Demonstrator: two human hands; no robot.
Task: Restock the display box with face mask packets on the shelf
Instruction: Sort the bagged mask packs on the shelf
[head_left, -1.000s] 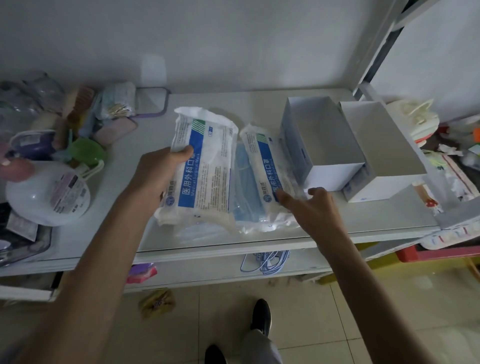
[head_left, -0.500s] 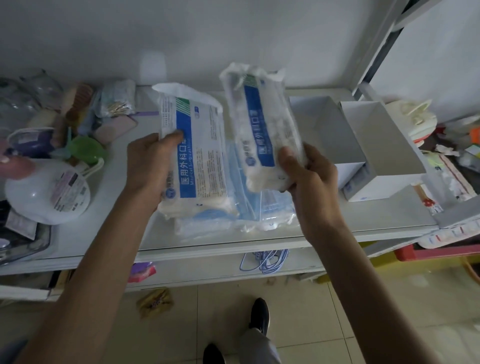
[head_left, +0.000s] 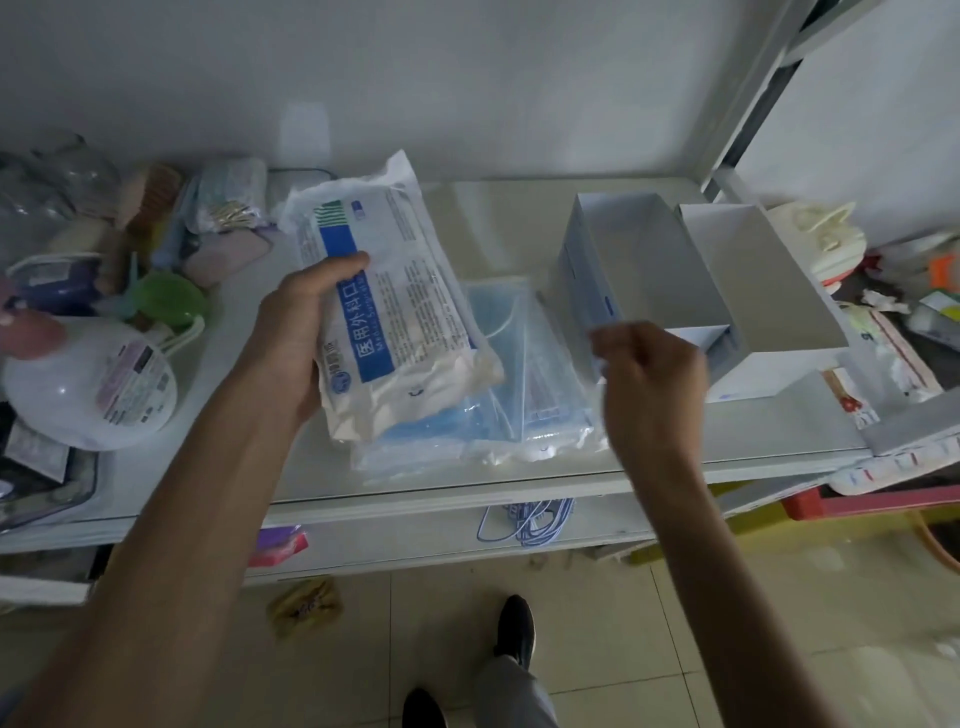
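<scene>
My left hand (head_left: 296, 332) grips a white face mask packet (head_left: 400, 291) with a blue stripe and holds it tilted above the white shelf (head_left: 493, 223). Under it, several clear packets of blue masks (head_left: 524, 374) lie on the shelf. The open white display box (head_left: 576, 254) stands to their right and looks empty inside. A second open white box part (head_left: 769, 291) leans against its right side. My right hand (head_left: 649, 384) is blurred, with its fingers curled at the display box's near left corner. I cannot tell whether it grips the box.
Clutter fills the shelf's left end: a round white pack (head_left: 88, 384), a green item (head_left: 166, 299) and small bags. More clutter (head_left: 831, 244) lies on the right. Blue cords (head_left: 524, 519) hang below the shelf edge. My shoe (head_left: 514, 623) is on the tiled floor.
My right hand lifted a second packet beside the left one. That packet has now left my right hand, which has moved to the display box's near corner. My left hand still holds its packet.
</scene>
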